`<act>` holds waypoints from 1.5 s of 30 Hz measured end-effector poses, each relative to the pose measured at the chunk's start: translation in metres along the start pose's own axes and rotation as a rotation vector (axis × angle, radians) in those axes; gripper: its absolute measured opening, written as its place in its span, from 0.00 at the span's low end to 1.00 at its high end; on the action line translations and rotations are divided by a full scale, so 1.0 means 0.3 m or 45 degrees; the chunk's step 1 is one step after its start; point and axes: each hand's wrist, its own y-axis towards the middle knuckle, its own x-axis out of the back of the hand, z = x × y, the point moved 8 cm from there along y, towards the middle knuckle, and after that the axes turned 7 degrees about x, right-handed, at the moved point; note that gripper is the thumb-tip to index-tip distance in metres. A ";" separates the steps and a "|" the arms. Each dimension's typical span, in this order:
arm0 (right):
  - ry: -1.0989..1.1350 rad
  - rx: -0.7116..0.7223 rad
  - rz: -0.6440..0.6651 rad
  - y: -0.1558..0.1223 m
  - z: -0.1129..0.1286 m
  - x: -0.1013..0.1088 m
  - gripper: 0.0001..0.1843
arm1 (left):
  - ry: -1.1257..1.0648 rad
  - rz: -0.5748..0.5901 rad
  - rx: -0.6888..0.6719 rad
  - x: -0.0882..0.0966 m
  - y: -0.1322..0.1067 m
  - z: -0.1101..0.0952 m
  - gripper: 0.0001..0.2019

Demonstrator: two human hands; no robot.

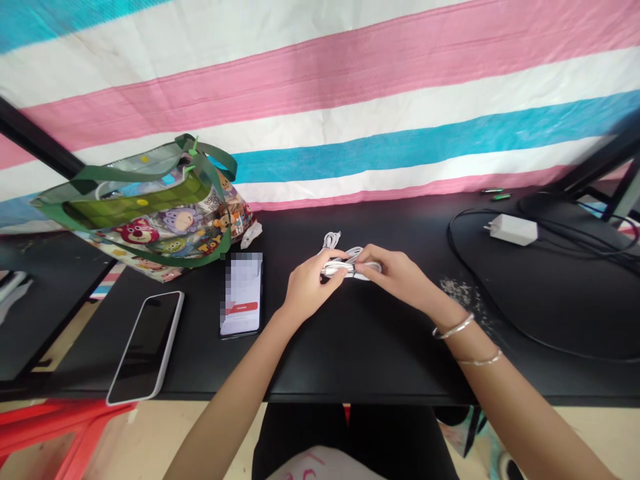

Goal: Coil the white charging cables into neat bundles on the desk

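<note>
Both hands meet over a bundled white cable [352, 256] near the middle of the black table. My left hand [314, 280] pinches the bundle's left end between thumb and fingers. At the other end, my right hand [393, 270] has its fingertips closed on the coils. A dark tie seems to cross the bundle's middle, partly covered by the fingers. Just behind the left hand lies another part of white cable [331, 240], also coiled; whether it joins the held bundle I cannot tell.
Left of the hands lie a lit phone [243, 300] and a dark-screened phone [147, 347]. Behind them stands a clear cartoon-print bag [170, 220] with green handles. To the right are a white charger [513, 230], black cables [500, 313] and pale crumbs [457, 291] on the black table [360, 353].
</note>
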 end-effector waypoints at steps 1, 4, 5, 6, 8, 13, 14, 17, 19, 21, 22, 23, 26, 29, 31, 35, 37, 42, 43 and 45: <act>0.001 0.006 0.051 -0.001 -0.002 -0.008 0.09 | 0.018 -0.014 -0.017 0.001 0.001 -0.001 0.12; 0.026 0.011 0.109 -0.005 -0.011 -0.011 0.10 | 0.089 -0.075 -0.087 0.003 0.003 -0.005 0.12; 0.024 0.006 0.083 -0.005 -0.016 -0.001 0.10 | 0.116 -0.099 -0.116 0.004 0.004 -0.006 0.13; 0.011 -0.003 0.046 -0.005 -0.023 0.014 0.10 | 0.144 -0.124 -0.146 0.005 0.005 -0.007 0.13; -0.049 -0.043 -0.037 -0.006 -0.044 0.049 0.08 | 0.210 -0.165 -0.205 0.004 0.006 -0.009 0.14; -0.284 -0.292 -0.140 -0.021 -0.120 0.119 0.08 | 0.379 -0.127 -0.317 -0.026 0.006 -0.012 0.13; -0.329 -0.345 -0.144 -0.025 -0.131 0.127 0.08 | 0.405 -0.119 -0.339 -0.031 0.005 -0.014 0.12; -0.494 -0.472 -0.132 -0.036 -0.148 0.134 0.07 | 0.480 -0.123 -0.390 -0.037 0.000 -0.023 0.12; -0.610 -0.508 -0.107 -0.039 -0.146 0.126 0.05 | 0.522 -0.137 -0.404 -0.037 -0.002 -0.025 0.13; -0.707 -0.483 -0.094 -0.036 -0.135 0.111 0.04 | 0.551 -0.147 -0.411 -0.037 -0.003 -0.027 0.12; -0.747 -0.450 -0.098 -0.033 -0.125 0.103 0.03 | 0.563 -0.150 -0.413 -0.038 -0.003 -0.026 0.11; -0.785 -0.414 -0.108 -0.030 -0.116 0.096 0.04 | 0.573 -0.152 -0.414 -0.039 -0.003 -0.026 0.10; -0.853 -0.356 -0.140 -0.025 -0.095 0.078 0.04 | 0.596 -0.164 -0.408 -0.042 -0.004 -0.023 0.08; -0.832 -0.342 -0.168 -0.022 -0.090 0.062 0.04 | 0.612 -0.191 -0.410 -0.046 -0.007 -0.023 0.08; -0.785 -0.292 -0.211 -0.019 -0.087 0.055 0.04 | 0.616 -0.207 -0.429 -0.050 -0.011 -0.025 0.08; -0.663 -0.144 -0.284 -0.013 -0.082 0.043 0.05 | 0.621 -0.224 -0.482 -0.060 -0.018 -0.031 0.10; -0.634 -0.077 -0.292 -0.011 -0.078 0.038 0.06 | 0.629 -0.236 -0.497 -0.063 -0.019 -0.033 0.11; -0.670 0.023 -0.257 -0.009 -0.059 0.027 0.07 | 0.631 -0.265 -0.484 -0.060 -0.019 -0.031 0.07; -0.678 0.031 -0.257 -0.009 -0.056 0.027 0.07 | 0.628 -0.269 -0.479 -0.059 -0.019 -0.031 0.06; -0.686 0.043 -0.276 -0.011 -0.048 0.032 0.06 | 0.623 -0.273 -0.476 -0.057 -0.021 -0.030 0.05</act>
